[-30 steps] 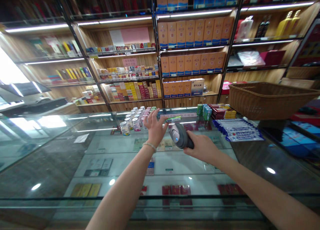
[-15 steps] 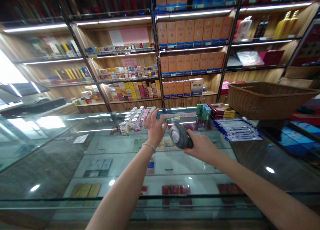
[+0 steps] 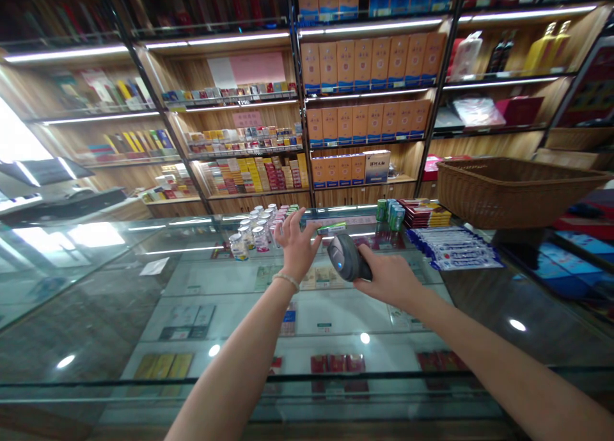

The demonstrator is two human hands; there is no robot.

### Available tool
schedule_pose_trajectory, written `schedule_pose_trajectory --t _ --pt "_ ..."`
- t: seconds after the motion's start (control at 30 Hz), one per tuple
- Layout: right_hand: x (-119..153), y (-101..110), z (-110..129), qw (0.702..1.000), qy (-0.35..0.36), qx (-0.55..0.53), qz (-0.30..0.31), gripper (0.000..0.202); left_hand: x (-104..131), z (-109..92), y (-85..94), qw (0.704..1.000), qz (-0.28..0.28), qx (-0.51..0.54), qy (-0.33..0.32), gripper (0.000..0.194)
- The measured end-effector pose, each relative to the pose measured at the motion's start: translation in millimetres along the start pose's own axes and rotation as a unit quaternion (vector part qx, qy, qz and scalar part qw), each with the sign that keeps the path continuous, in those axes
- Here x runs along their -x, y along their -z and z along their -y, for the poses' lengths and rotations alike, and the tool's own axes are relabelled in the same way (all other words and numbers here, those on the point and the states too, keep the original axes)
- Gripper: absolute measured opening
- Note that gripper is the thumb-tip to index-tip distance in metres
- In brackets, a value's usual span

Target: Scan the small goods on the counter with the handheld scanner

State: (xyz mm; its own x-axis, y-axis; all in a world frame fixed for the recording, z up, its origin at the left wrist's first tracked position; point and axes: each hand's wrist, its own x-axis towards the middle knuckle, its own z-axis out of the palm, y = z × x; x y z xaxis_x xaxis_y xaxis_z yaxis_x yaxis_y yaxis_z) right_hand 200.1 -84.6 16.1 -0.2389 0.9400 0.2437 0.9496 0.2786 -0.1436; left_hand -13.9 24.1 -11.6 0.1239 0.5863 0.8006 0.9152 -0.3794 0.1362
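Observation:
My left hand (image 3: 296, 246), with a pale beaded bracelet on its wrist, is above the glass counter. Its thumb and forefinger pinch the left end of a slim green packet (image 3: 332, 227), while the other fingers are spread. My right hand (image 3: 387, 276) is closed around the handle of a dark grey barcode scanner (image 3: 346, 259). A small blue light shows on top of the scanner. Its head lies just below the packet, apart from it. Beyond my left hand stand several small clear jars with white lids (image 3: 259, 226), some partly hidden by my fingers.
Green cans (image 3: 396, 214), red packs (image 3: 422, 212) and blue-and-white sachets (image 3: 453, 249) lie at the right of the glass counter (image 3: 230, 326). A wicker basket (image 3: 518, 194) stands behind them. A white paper slip (image 3: 154, 266) is at left. Stocked shelves (image 3: 364, 102) line the back wall.
The scanner has turned and shifted slightly right in my right hand, and its small light now shows blue. My left hand and the packet have stayed in place.

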Motion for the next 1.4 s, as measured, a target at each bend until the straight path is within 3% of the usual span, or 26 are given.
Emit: schedule_pose_trajectory --t 0.53,1.4 --pt "-11 -11 -31 0.999 0.000 0.051 -0.008 0.045 -1 2 -0.5 1.000 -0.001 0.007 0.005 0.018" --pt "-17 -37 -40 0.996 0.030 0.084 -0.007 0.040 -1 0 -1.1 1.000 0.000 0.012 0.004 0.017"
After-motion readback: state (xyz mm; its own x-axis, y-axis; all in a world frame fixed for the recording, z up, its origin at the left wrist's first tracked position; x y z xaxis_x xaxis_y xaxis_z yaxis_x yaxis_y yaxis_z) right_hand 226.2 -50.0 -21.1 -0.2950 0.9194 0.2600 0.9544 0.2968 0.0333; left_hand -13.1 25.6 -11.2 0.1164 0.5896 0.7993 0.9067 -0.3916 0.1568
